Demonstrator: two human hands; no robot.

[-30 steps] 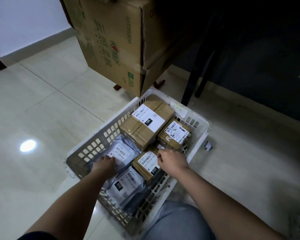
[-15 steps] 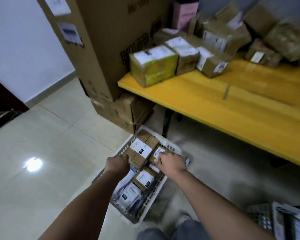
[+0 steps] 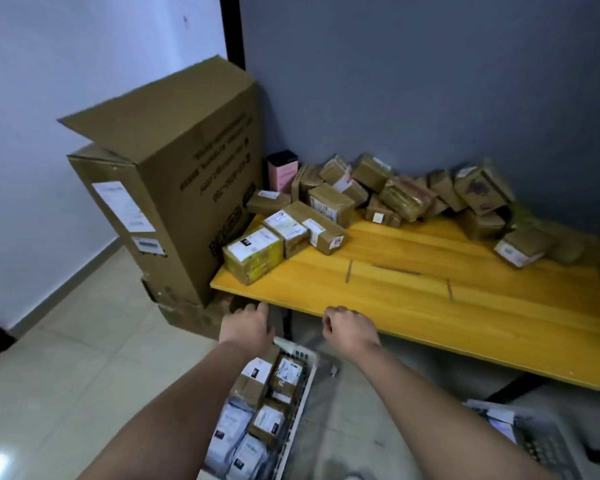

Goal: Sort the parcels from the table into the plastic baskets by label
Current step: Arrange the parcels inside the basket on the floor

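Observation:
A yellow wooden table carries several brown cardboard parcels piled along its back edge, and a yellow-taped parcel sits at its near left corner. On the floor below stands a white plastic basket with boxes and grey mailer bags inside. My left hand hovers above the basket, just below the table's front edge, empty with loosely curled fingers. My right hand is raised at the table's front edge, fingers curled inward, holding nothing.
A tall open cardboard carton stands on other boxes left of the table. A pink and black box stands in the corner. A second basket with parcels sits at lower right. Pale tiled floor spreads to the left.
Both hands have left the parcels in the basket and risen to the table's front edge. The view has swung up from the basket to the table and its pile.

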